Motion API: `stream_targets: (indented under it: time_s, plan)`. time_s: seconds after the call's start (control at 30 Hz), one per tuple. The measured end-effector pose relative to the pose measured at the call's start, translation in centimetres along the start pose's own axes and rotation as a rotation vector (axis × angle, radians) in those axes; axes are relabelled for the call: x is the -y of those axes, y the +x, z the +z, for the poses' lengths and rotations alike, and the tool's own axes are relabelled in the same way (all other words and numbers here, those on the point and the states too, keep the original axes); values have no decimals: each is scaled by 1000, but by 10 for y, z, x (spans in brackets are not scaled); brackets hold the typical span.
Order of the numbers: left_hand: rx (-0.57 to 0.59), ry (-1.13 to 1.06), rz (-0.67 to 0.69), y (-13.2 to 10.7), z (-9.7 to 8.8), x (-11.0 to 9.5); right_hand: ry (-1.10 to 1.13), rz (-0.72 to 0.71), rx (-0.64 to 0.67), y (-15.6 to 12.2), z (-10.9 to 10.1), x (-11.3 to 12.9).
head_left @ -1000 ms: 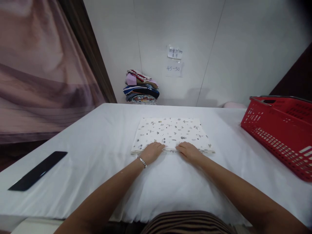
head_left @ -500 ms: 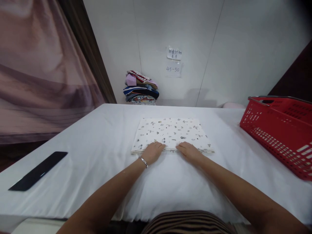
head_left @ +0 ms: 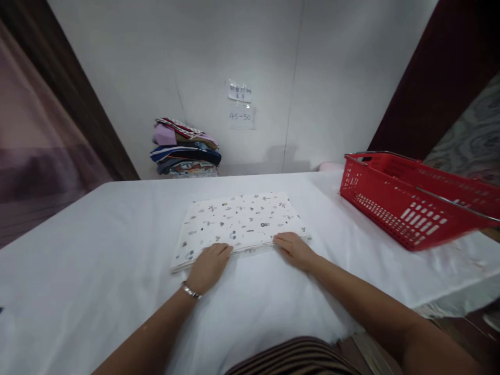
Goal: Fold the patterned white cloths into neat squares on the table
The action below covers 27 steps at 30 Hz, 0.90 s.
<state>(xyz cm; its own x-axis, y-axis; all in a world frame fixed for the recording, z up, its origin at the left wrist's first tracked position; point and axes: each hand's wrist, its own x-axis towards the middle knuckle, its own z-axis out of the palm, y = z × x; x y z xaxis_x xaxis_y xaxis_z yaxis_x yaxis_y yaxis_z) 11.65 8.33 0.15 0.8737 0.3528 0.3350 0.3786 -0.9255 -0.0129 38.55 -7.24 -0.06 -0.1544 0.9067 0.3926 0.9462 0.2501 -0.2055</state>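
Note:
A folded white cloth (head_left: 242,221) with a small print of plants and other little shapes lies flat on the white-covered table. Its layered near edge faces me. My left hand (head_left: 210,266), with a bracelet at the wrist, is at the left part of that edge; its fingers are together over the top layer. Farther right, my right hand (head_left: 295,251) holds the same edge, fingers closed over it. Both thumbs are mostly hidden, tucked low by the edge. The cloth sits slightly turned, its left corner closer to me.
A red plastic basket (head_left: 406,203) with metal handles stands on the right of the table (head_left: 117,229). Beyond the far edge rises a stack of folded fabrics (head_left: 185,148) against the wall. Two paper notes (head_left: 240,104) are taped there. A pink curtain (head_left: 42,161) hangs at left.
My view has swung right, so the basket shows more fully and the black flat object at left is nearly out of view. My hands have moved farther apart along the cloth's near edge.

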Motion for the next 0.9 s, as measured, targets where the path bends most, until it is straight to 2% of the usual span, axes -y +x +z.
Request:
stream_targets:
  time_s: [0.1, 0.17, 0.23, 0.3, 0.47, 0.6, 0.73, 0.9]
  plan:
    - [-23, -14, -2, -5, 3, 5, 39, 265, -120, -24, -21, -26]
    - [-44, -23, 2, -5, 5, 7, 182, 599, -167, -34, -33, -44]
    - [-73, -33, 2, -3, 8, 8, 360, 924, -140, -37, -42, -57]
    - [-99, -42, 1, -2, 9, 8, 490, 1113, -70, -35, -46, -64]
    - [-110, -52, 6, -2, 11, 9, 620, 1248, 54, -18, -45, -68]
    - [-126, -56, 4, -4, 9, 9, 631, 1326, 105, -6, -43, -69]
    - [-138, -73, -2, -5, 8, 8, 639, 1336, 88, -1, -42, -72]
    - [-126, -81, -15, -6, 10, 6, 778, 1288, -17, 4, -40, -70]
